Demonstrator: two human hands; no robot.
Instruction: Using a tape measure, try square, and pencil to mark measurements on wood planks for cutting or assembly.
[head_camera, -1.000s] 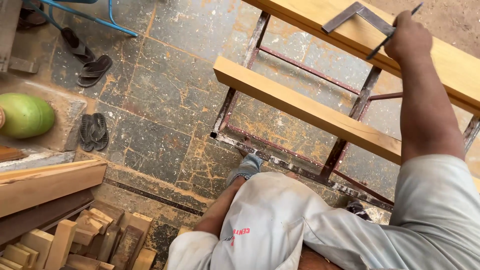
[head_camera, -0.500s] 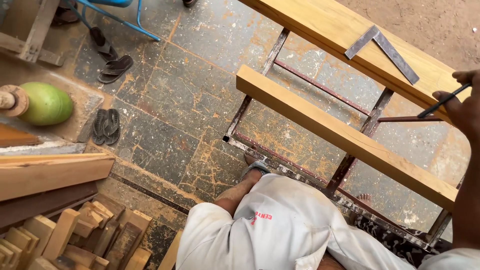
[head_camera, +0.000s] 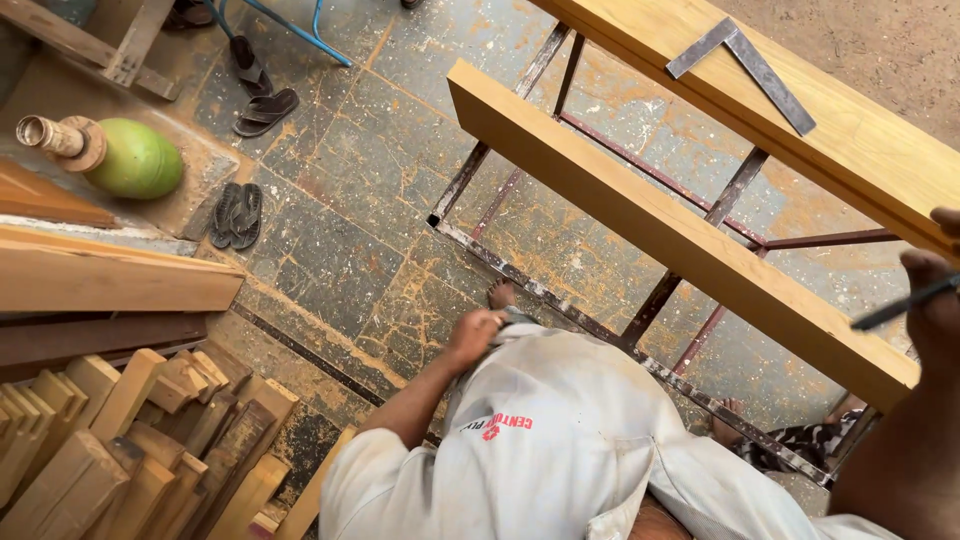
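My right hand (head_camera: 935, 300) is at the right edge, closed around a dark pencil (head_camera: 900, 303), just past the end of the near wooden plank (head_camera: 650, 220). A metal try square (head_camera: 742, 62) lies by itself on the far plank (head_camera: 860, 150). Both planks rest across a rusty metal frame (head_camera: 545, 290). My left hand (head_camera: 475, 335) is curled against the hem of my white shirt (head_camera: 560, 440), above my bare foot (head_camera: 500, 295). I cannot tell if it grips the cloth.
A pile of wood offcuts (head_camera: 130, 450) and long boards (head_camera: 110, 280) fill the lower left. A green rounded object (head_camera: 140, 160) sits on a stone block. Pairs of sandals (head_camera: 238, 215) and blue chair legs (head_camera: 290, 30) are on the dusty stone floor.
My right hand let go of the try square, left it on the far plank, and drew back to the right with the pencil. My left hand rose to the shirt hem.
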